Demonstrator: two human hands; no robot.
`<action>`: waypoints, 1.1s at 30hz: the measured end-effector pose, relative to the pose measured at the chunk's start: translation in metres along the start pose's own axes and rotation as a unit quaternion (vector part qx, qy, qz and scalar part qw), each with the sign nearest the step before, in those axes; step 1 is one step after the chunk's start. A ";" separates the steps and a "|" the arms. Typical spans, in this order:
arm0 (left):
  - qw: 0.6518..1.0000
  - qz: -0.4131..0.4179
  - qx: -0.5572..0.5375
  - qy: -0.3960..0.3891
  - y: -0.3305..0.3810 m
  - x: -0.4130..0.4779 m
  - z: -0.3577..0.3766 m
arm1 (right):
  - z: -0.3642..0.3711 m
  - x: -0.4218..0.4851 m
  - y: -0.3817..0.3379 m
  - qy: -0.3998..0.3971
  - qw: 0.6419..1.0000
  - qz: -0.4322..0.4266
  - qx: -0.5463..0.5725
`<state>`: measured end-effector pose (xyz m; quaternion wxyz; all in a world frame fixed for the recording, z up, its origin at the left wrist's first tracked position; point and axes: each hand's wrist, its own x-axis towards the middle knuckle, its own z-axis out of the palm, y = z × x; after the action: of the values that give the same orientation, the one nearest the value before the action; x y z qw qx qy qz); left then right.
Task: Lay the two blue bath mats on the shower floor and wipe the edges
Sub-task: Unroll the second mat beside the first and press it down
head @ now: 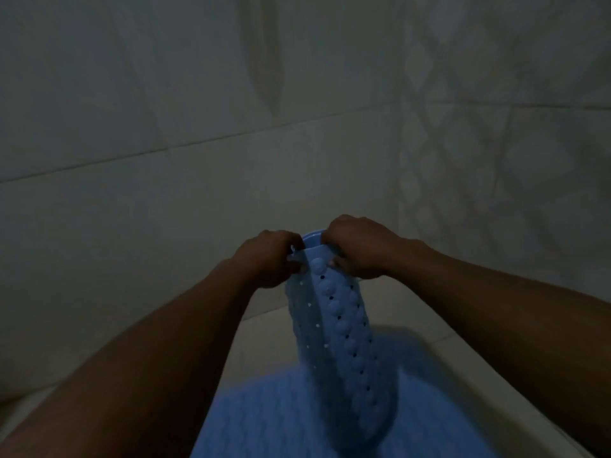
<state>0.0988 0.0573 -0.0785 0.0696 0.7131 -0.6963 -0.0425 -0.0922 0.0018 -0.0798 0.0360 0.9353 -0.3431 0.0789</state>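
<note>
Both hands, left (269,259) and right (358,247), pinch the top edge of a hanging mat (334,325). A second mat (264,421) lies on the floor (264,338).

Upper mat (334,325) over lower mat (264,421)

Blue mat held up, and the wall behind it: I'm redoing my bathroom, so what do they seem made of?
Blue mat: seemingly soft rubber or PVC, matte; it droops and curls, with moulded bumps and punched holes. Wall: probably ceramic tile, given grout lines; dim light leaves finish open.
</note>
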 end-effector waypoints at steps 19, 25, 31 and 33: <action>0.975 -0.218 -0.033 0.028 -0.112 -0.115 0.029 | 0.063 0.085 -0.117 0.004 0.982 -0.179 0.052; 0.975 -0.221 -0.023 0.032 -0.120 -0.116 0.046 | 0.081 0.076 -0.126 0.035 0.986 -0.161 0.007; 0.973 -0.171 -0.014 0.152 -0.122 -0.156 0.087 | 0.080 0.054 -0.157 0.056 0.989 -0.134 -0.031; 0.981 -0.145 -0.032 0.123 -0.126 -0.172 0.079 | 0.074 0.038 -0.168 0.054 0.989 -0.126 -0.052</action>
<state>0.2057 0.2288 -0.1824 0.1707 0.8035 -0.5701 0.0139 0.0540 0.0962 -0.1481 0.1129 0.9622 -0.2239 0.1065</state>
